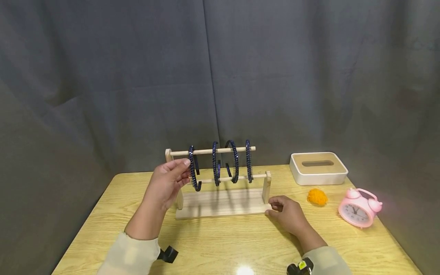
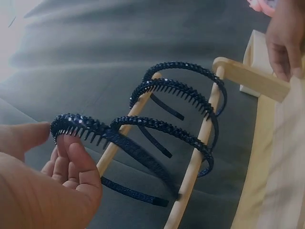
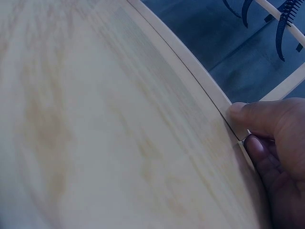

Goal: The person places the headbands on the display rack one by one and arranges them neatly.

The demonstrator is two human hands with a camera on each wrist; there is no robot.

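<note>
A wooden two-bar rack (image 1: 225, 204) stands on the table with dark blue beaded headbands hung over its bars. My left hand (image 1: 168, 181) pinches the leftmost headband (image 1: 192, 164) between thumb and fingers. In the left wrist view, this headband (image 2: 136, 150) shows comb teeth along its inner side and lies across both bars. Three more headbands hang to its right: one near the middle (image 1: 215, 164), another (image 1: 235, 162) beside it, and the last (image 1: 248, 160) near the bars' right end. My right hand (image 1: 287, 214) grips the right front corner of the rack's base, thumb (image 3: 243, 112) on its edge.
A white tissue box (image 1: 319, 179) with a wood-coloured top stands at the back right. In front of it lie an orange fuzzy ball (image 1: 317, 197) and a pink alarm clock (image 1: 357, 210). Behind the table (image 1: 220, 244) hangs a grey curtain (image 1: 220, 76).
</note>
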